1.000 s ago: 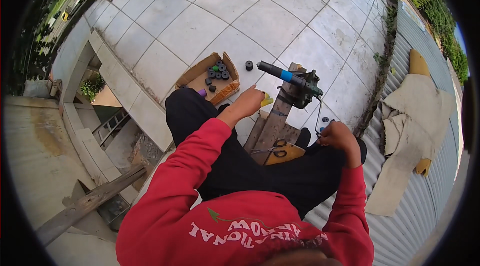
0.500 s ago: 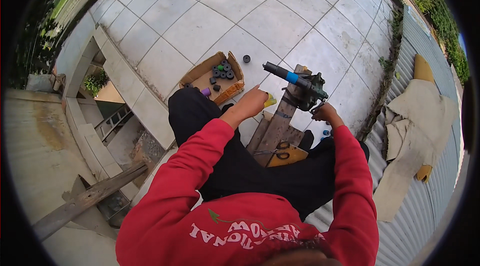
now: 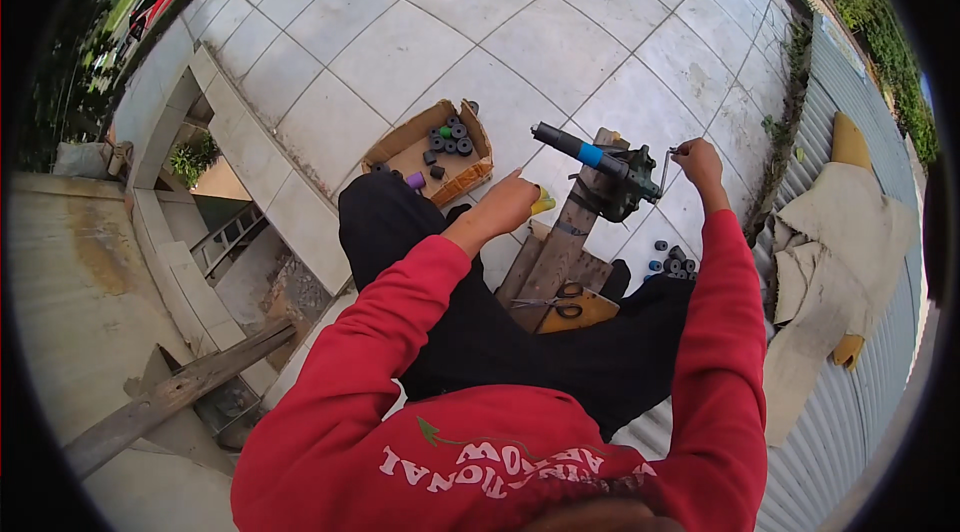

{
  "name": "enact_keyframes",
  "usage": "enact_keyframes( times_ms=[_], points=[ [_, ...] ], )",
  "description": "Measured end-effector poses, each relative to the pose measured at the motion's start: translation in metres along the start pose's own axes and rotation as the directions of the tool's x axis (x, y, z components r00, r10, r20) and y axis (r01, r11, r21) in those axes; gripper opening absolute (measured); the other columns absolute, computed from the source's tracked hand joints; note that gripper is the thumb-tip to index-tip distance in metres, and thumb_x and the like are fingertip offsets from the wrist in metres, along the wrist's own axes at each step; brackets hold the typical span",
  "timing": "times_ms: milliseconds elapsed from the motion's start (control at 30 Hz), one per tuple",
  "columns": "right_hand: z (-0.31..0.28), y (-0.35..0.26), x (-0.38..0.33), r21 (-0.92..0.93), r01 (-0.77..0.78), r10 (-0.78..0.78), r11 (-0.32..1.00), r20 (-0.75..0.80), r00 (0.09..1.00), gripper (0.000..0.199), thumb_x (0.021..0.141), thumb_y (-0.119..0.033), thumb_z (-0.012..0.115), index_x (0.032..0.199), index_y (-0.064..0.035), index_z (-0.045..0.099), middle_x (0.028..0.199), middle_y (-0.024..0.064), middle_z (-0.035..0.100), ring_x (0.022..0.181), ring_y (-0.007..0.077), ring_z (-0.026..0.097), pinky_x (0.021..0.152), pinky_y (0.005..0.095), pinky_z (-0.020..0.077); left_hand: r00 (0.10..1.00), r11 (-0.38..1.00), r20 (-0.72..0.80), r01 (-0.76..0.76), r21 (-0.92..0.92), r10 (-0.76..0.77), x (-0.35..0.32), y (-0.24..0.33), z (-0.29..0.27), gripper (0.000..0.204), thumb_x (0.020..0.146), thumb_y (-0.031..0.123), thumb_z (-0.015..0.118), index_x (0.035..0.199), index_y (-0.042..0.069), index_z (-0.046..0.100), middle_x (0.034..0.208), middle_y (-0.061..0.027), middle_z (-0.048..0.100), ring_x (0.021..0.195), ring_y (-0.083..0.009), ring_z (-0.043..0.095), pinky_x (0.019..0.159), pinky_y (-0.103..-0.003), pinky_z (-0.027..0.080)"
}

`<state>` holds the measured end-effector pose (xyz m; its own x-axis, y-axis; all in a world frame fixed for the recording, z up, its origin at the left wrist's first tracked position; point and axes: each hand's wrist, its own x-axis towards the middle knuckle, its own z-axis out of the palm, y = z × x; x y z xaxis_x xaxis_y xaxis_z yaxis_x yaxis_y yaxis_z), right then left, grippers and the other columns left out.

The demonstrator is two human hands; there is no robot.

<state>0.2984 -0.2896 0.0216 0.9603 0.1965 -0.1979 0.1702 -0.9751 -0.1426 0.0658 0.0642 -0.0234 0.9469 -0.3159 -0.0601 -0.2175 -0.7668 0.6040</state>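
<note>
My left hand (image 3: 506,204) is closed on a yellow-green piece (image 3: 543,200), whose exact kind I cannot make out, left of a wooden plank (image 3: 551,259). Strapped to the plank is a dark green hand-cranked machine (image 3: 628,184). A black spindle with a blue band (image 3: 580,147) sticks out from it to the left. My right hand (image 3: 697,160) grips the end of the metal crank handle (image 3: 666,172), which points up and away from the machine. Scissors (image 3: 568,301) lie on the wood near my lap.
A cardboard box (image 3: 400,140) with small black rolls (image 3: 448,145) and a purple roll (image 3: 415,180) stands at left. More small rolls (image 3: 677,264) lie on the tiles at right. Corrugated metal sheeting (image 3: 850,432) with beige cloth (image 3: 835,222) runs along the right.
My right hand has swung up and away, turning the crank handle. The loose black roll beyond the box has moved left to the box's far edge. My left hand stays by the plank.
</note>
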Motion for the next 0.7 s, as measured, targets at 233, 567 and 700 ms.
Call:
enact_keyframes(
  times_ms=[233, 567, 700],
  points=[
    [-0.065, -0.006, -0.039, 0.045, 0.031, -0.022, 0.999, -0.182, 0.983, 0.022, 0.083, -0.028, 0.079, 0.095, -0.0109, 0.081, 0.086, 0.0136, 0.075, 0.081, 0.0339, 0.072, 0.07, 0.0434, 0.0549, 0.999, 1.0, 0.041, 0.016, -0.007, -0.016, -0.001, 0.008, -0.01, 0.007, 0.077, -0.002, 0.059, 0.077, -0.001, 0.066, 0.076, -0.0232, 0.065, 0.082, -0.0427, 0.066, 0.121, -0.054, 0.032],
    [-0.148, -0.045, -0.159, 0.07, 0.188, -0.186, 0.98, -0.036, 0.982, 0.022, 0.083, -0.02, 0.076, 0.092, -0.0002, 0.074, 0.076, 0.0209, 0.067, 0.068, 0.0377, 0.065, 0.065, 0.0437, 0.049, 1.0, 1.0, -0.013, 0.005, 0.006, -0.005, 0.0, -0.002, 0.0, 0.009, 0.084, 0.001, 0.058, 0.081, 0.0, 0.067, 0.075, -0.0221, 0.066, 0.082, -0.0423, 0.067, 0.121, -0.054, 0.033],
    [-0.144, -0.052, -0.201, 0.078, 0.213, -0.227, 0.974, 0.268, 0.936, 0.021, 0.08, -0.021, 0.076, 0.086, -0.0009, 0.073, 0.072, 0.0232, 0.062, 0.068, 0.0421, 0.061, 0.064, 0.0457, 0.0478, 0.999, 0.999, -0.014, 0.045, 0.013, -0.045, 0.002, 0.0, -0.005, 0.009, 0.083, 0.001, 0.059, 0.081, 0.0, 0.067, 0.077, -0.0223, 0.067, 0.083, -0.0422, 0.067, 0.121, -0.054, 0.033]
  ],
)
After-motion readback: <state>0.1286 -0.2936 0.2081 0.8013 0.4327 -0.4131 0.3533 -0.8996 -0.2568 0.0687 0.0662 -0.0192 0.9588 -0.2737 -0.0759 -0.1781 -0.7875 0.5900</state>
